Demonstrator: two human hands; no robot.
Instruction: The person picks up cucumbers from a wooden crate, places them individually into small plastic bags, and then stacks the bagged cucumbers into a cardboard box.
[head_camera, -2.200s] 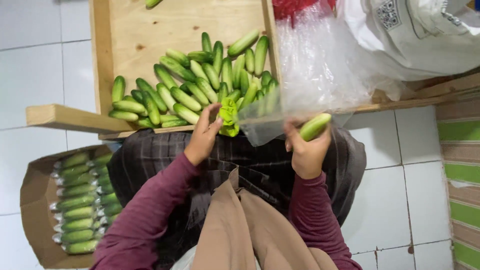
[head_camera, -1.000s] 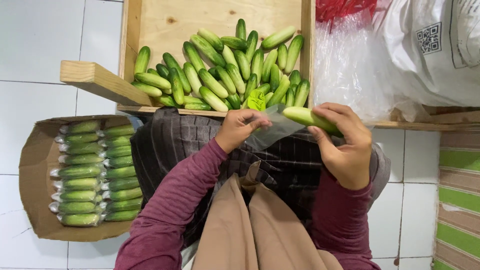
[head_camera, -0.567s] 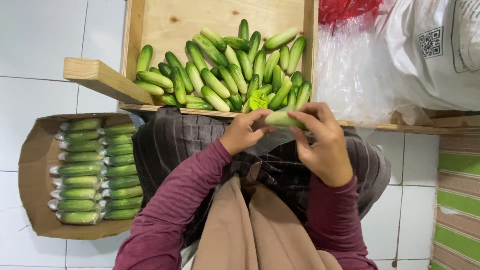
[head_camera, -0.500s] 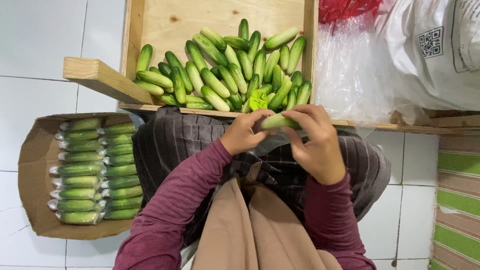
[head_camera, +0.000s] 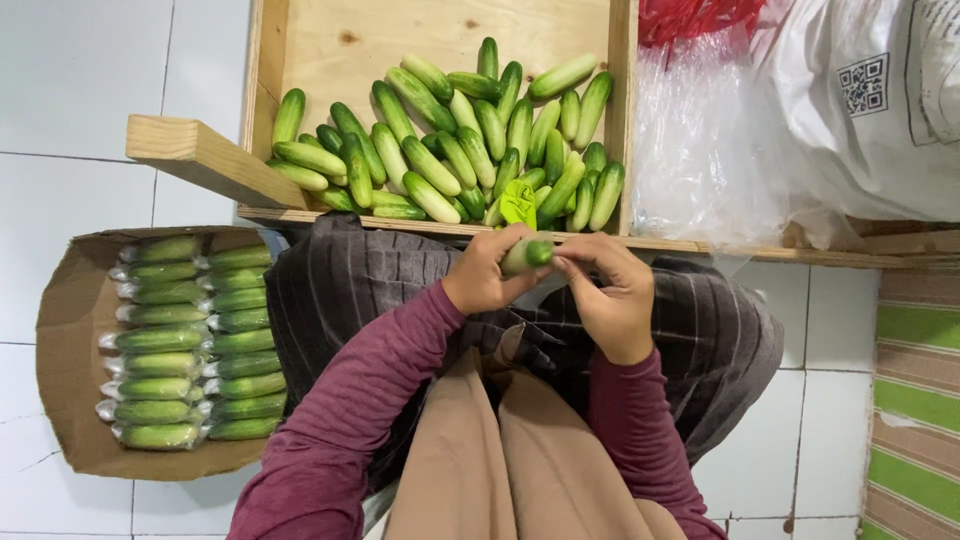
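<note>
Both hands meet on one small cucumber (head_camera: 527, 254), held just below the front edge of the wooden crate (head_camera: 300, 50). The left hand (head_camera: 488, 272) has its grip closed around the cucumber's pale end, fingers curled over the top of it. The right hand (head_camera: 608, 293) has its grip pinched together at the green end, fingertips touching the skin. A thin clear wrap seems to lie around the cucumber, though it is too faint to be sure. The cucumber sits above the person's lap, over a dark striped cloth (head_camera: 360, 290).

Just beyond the hands, a heap of loose cucumbers (head_camera: 450, 140) lies in the crate, piled toward its near right corner, with a small yellow-green tag (head_camera: 518, 204) among them. To the right of the crate are clear plastic bags (head_camera: 700, 150) and a white sack (head_camera: 870, 110). To the left, on the white tiled floor (head_camera: 80, 100), a cardboard box (head_camera: 70, 330) holds two rows of wrapped cucumbers (head_camera: 185, 340), packed side by side
</note>
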